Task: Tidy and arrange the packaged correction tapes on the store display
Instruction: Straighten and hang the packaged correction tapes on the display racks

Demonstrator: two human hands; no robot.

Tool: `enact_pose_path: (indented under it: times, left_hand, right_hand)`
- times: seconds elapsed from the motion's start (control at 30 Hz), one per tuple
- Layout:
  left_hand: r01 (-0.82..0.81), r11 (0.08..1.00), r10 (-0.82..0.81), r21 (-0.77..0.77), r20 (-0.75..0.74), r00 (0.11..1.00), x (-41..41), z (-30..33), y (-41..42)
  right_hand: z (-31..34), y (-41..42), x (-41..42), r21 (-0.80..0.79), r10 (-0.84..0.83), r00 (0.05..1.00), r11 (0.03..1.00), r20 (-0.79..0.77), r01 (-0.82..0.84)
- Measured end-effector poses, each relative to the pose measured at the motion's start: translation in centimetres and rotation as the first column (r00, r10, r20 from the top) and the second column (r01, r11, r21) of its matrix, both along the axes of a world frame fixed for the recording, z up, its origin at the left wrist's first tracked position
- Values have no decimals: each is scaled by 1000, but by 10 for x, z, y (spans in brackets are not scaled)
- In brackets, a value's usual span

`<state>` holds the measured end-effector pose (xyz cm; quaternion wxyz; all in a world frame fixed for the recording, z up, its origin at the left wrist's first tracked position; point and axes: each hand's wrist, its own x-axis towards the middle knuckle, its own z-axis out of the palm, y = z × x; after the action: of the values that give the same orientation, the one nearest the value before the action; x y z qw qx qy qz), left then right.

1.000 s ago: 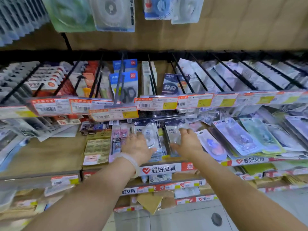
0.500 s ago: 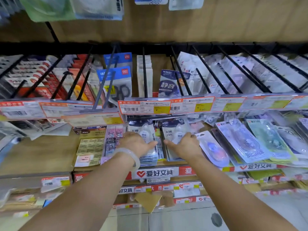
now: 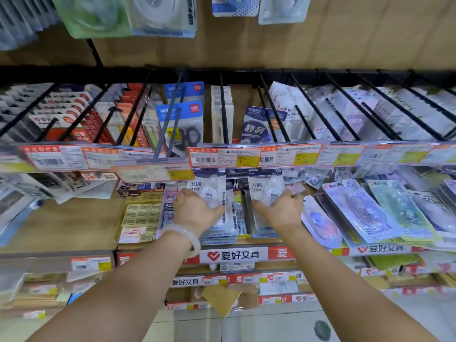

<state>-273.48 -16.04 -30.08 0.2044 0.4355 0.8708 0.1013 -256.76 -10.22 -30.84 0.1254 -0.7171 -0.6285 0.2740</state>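
Note:
Two stacks of white-and-dark packaged correction tapes lie side by side on the wooden shelf under the price-tag rail. My left hand (image 3: 195, 209) grips the left stack (image 3: 213, 193) from its left side, thumb over the lower edge. My right hand (image 3: 281, 208) grips the right stack (image 3: 265, 191) from its right side, thumb along the bottom. Both stacks lean up toward me. A pale bangle sits on my left wrist.
Black peg hooks (image 3: 274, 107) with hanging packs and a row of price tags (image 3: 224, 156) jut out just above my hands. Yellow sticky-note packs (image 3: 142, 215) lie left of the stacks, clear blister packs (image 3: 365, 211) to the right. Lower shelves with red labels (image 3: 232, 255) sit below.
My hands have slid outward to the outer sides of the two stacks, and the packs now sit more squared and upright. The camera tilted slightly.

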Motion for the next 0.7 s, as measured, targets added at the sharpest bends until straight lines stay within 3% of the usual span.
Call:
enact_pose_path:
  times: [0.17, 0.33, 0.47, 0.7]
  left_hand:
    - [-40, 987, 25, 156, 98, 995, -6, -1, -29]
    - [-116, 972, 57, 205, 273, 960, -10, -1, -57]
    - [-63, 949, -16, 309, 245, 970, -15, 4, -86]
    - [-38, 931, -51, 362, 233, 971, -18, 12, -134]
  right_hand:
    - [12, -18, -8, 20, -25, 999, 999, -38, 26]
    - [14, -54, -14, 82, -29, 990, 996, -135, 41]
    - [19, -87, -21, 145, -27, 988, 988, -149, 49]
    - [26, -145, -33, 262, -20, 972, 961, -235, 84]
